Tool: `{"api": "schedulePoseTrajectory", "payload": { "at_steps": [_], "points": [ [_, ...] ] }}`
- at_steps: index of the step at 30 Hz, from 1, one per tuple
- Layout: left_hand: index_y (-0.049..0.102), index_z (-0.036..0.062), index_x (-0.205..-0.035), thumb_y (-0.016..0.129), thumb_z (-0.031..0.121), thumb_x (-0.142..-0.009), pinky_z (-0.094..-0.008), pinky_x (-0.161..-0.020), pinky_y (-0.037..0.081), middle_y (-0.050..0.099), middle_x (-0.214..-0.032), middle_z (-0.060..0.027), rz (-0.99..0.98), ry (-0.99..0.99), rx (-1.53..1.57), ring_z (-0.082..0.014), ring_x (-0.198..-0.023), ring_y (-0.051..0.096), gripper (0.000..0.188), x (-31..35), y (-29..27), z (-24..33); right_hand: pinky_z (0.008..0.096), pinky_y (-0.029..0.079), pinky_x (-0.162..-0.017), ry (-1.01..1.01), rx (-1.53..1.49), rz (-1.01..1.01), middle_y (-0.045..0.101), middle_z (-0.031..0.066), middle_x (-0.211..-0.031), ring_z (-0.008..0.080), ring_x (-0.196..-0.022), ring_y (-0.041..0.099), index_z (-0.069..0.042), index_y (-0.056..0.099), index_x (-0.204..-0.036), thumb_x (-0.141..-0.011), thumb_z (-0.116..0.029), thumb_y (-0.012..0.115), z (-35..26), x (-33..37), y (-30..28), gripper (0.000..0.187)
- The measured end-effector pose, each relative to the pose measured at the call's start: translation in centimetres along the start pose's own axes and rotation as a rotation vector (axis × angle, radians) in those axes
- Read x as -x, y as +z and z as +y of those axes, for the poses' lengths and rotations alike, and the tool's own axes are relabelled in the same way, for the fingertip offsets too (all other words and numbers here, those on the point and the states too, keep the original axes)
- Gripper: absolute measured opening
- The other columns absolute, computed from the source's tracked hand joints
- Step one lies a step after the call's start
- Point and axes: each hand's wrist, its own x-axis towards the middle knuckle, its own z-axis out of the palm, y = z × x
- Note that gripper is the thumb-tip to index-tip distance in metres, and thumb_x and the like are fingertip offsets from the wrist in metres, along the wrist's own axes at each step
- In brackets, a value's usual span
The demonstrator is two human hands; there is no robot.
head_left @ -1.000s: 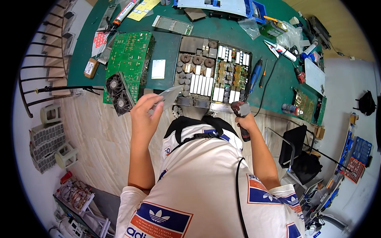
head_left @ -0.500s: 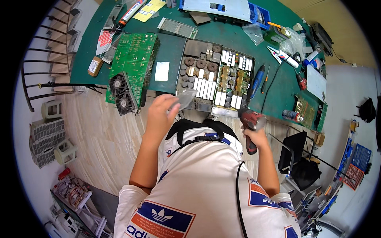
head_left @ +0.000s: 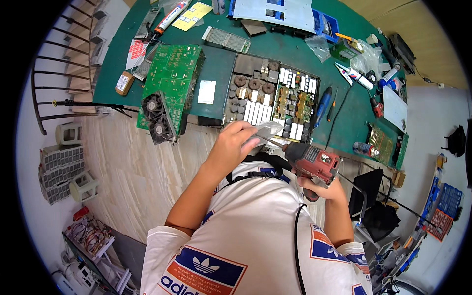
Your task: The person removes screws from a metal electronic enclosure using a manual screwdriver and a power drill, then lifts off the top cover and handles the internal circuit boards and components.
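My right hand (head_left: 322, 188) is wrapped round the handle of a red and black cordless power screwdriver (head_left: 314, 161). Its long bit points left and reaches the fingertips of my left hand (head_left: 235, 146). Those fingers are pinched on a small clear plastic bag (head_left: 269, 129); whether they also touch the bit is hard to make out. Just beyond the bag lies an open metal-cased power unit (head_left: 250, 112) with white blocks and brown coils. A second open circuit unit (head_left: 294, 104) sits against its right side, its near end partly hidden by the bag.
A large green circuit board (head_left: 169, 73) with two black fans (head_left: 157, 118) stands left on the green table (head_left: 219, 61). A blue screwdriver (head_left: 323, 104) lies right of the units. Further right are a spray can (head_left: 365, 148) and a black chair (head_left: 366, 192).
My left hand has moved right and nearer with the bag. The power screwdriver has swung and risen so that its bit now meets the left fingertips.
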Motion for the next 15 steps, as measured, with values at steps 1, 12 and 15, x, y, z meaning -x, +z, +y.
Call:
{"api": "schedulePoseTrajectory", "payload": {
  "at_steps": [1,12,15],
  "points": [
    [0.072,-0.0013,-0.101,0.078,0.006,-0.081,-0.0373,-0.079,0.054,0.068,-0.1,-0.0139,-0.002,0.005,-0.002,-0.032,-0.091,0.067,0.022,0.1,0.0,-0.1,0.0327,0.055,-0.079,0.032,-0.024,-0.004,0.071,0.0081,-0.103,0.0157,-0.089,0.067,-0.001,0.065,-0.114,-0.077,0.001,0.075,0.4,-0.1,-0.1,0.038],
    [0.073,-0.0013,-0.103,0.076,0.003,-0.083,-0.0298,-0.066,0.054,0.071,-0.1,-0.0123,0.106,-0.272,-0.205,-0.0214,-0.075,0.067,0.02,2.3,-4.7,-2.2,0.0288,0.054,-0.074,0.368,-0.248,0.159,0.069,0.0066,-0.099,0.0135,-0.085,0.064,-0.002,0.061,-0.12,-0.075,0.003,0.071,5.4,-0.5,-2.0,0.046],
    [0.072,-0.0021,-0.105,0.076,0.001,-0.083,-0.0292,-0.066,0.053,0.07,-0.099,-0.0119,0.131,-0.324,-0.244,-0.0196,-0.072,0.065,0.022,2.5,-6.0,-1.6,0.0385,0.055,-0.081,0.245,0.131,0.258,0.069,0.0125,-0.101,0.0275,-0.088,0.067,-0.001,0.062,-0.116,-0.067,-0.007,0.079,12.9,-0.9,-0.7,0.052]
  ]
}}
